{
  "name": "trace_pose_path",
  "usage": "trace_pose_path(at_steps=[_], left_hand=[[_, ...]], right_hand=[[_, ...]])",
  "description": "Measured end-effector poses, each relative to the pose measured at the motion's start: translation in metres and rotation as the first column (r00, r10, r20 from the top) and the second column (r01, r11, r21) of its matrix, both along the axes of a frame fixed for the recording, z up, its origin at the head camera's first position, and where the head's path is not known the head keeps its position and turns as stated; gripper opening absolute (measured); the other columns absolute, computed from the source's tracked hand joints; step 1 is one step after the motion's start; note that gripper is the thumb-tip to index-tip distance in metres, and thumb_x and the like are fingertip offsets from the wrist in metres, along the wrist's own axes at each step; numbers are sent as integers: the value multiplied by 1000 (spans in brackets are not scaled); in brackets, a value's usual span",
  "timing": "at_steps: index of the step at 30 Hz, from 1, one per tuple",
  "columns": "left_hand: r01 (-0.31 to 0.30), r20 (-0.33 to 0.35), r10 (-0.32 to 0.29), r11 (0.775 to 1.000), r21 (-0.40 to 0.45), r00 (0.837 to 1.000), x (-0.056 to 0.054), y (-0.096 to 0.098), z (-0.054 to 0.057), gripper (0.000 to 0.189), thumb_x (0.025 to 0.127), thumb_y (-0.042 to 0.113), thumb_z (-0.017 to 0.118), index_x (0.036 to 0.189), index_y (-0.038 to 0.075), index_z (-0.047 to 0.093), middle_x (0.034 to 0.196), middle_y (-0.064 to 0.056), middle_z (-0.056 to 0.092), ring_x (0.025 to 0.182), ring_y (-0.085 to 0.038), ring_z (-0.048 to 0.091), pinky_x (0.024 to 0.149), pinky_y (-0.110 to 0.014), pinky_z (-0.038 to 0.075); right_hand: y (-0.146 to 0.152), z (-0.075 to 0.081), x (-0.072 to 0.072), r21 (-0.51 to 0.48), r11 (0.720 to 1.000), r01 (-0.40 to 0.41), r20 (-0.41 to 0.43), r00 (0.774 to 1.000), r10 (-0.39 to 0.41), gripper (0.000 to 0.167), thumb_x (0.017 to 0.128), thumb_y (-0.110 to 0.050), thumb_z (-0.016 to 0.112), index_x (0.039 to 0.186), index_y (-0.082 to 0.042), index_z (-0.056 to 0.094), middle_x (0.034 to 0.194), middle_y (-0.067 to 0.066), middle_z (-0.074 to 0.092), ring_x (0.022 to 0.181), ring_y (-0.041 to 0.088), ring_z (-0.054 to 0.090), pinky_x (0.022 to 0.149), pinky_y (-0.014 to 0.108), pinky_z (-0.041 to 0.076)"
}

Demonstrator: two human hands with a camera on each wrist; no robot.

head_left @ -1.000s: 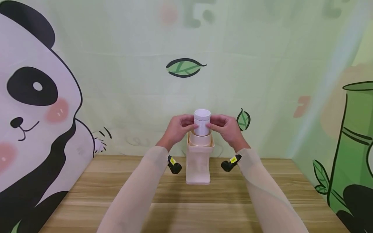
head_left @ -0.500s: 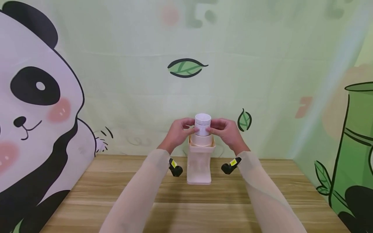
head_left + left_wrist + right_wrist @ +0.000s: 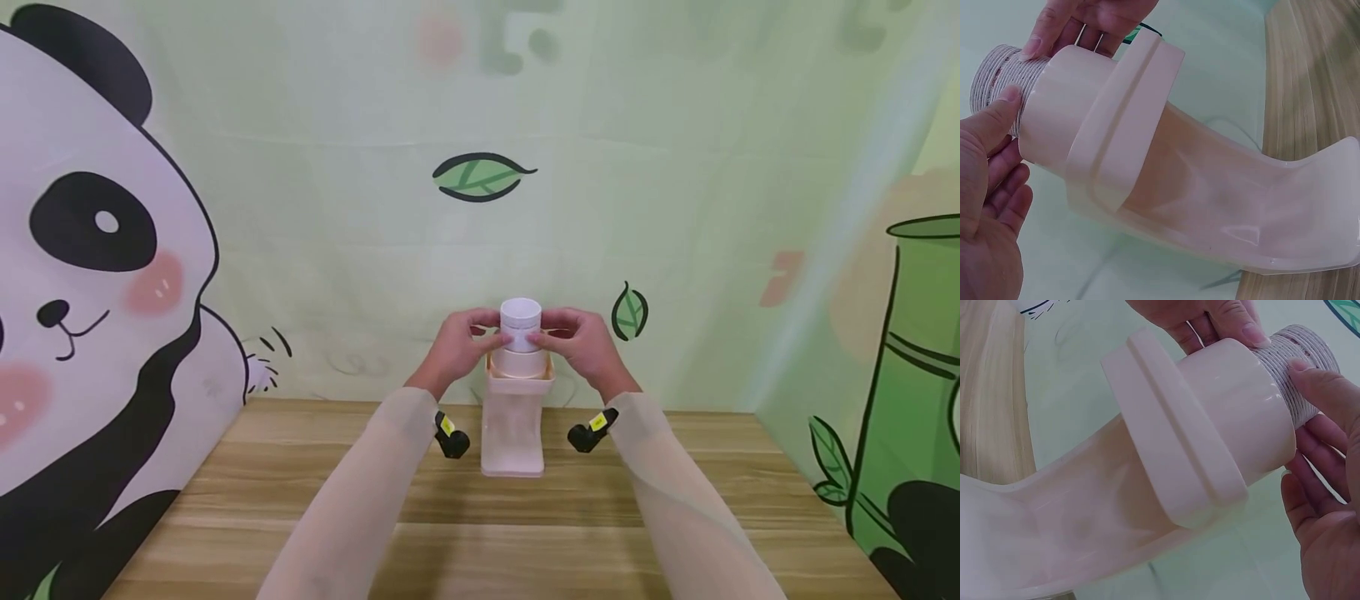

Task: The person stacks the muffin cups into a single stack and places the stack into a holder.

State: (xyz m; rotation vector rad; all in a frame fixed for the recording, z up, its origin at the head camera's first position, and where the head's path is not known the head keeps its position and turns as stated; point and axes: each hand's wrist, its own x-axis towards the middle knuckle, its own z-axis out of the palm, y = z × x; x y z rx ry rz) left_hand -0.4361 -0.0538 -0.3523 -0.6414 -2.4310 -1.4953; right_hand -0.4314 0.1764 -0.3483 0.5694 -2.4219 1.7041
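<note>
A stack of white paper cups (image 3: 521,314), its rims showing as close ridges in both wrist views, stands upright partly inside the round tube (image 3: 1063,109) of a cream cup dispenser (image 3: 512,433). From the left side, my left hand (image 3: 459,346) pinches the stack just above the tube's mouth, its thumb on the ridged rims. My right hand (image 3: 587,346) does the same from the right, the thumb (image 3: 1325,387) lying across the ridges. Fingers of both hands wrap behind the cups. The lower part of the stack is hidden in the tube.
Below the tube, the dispenser's curved back and flat foot stand on a wooden table (image 3: 300,475). Right behind rises a green printed backdrop (image 3: 337,208) with a panda and leaves. Small black devices with yellow labels hang at both wrists.
Both hands have moved slightly down together, and the cup stack has sunk deeper into the dispenser's tube, with less of it showing above. The dispenser stays where it stood.
</note>
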Motion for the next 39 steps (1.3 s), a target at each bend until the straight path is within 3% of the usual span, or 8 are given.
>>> trace_pose_path(at_steps=[14,39], left_hand=[[-17,18,18,1000,-13,1000,4,0,-1,37,91,25,79,122,7,72,121,-8,75,119,-26,65,110,-43,50],[-29,85,32,999,-38,996,4,1,3,39,91,27,79,126,12,71,128,-6,72,121,-27,63,110,-44,51]], right_hand=[[1,-6,0,28,999,17,-8,1000,-17,46,83,-38,86,120,-13,73,121,9,73,108,30,68,103,46,54],[0,-5,1,32,999,5,34,999,-6,47,84,-40,85,121,-13,73,124,9,72,115,32,66,107,50,52]])
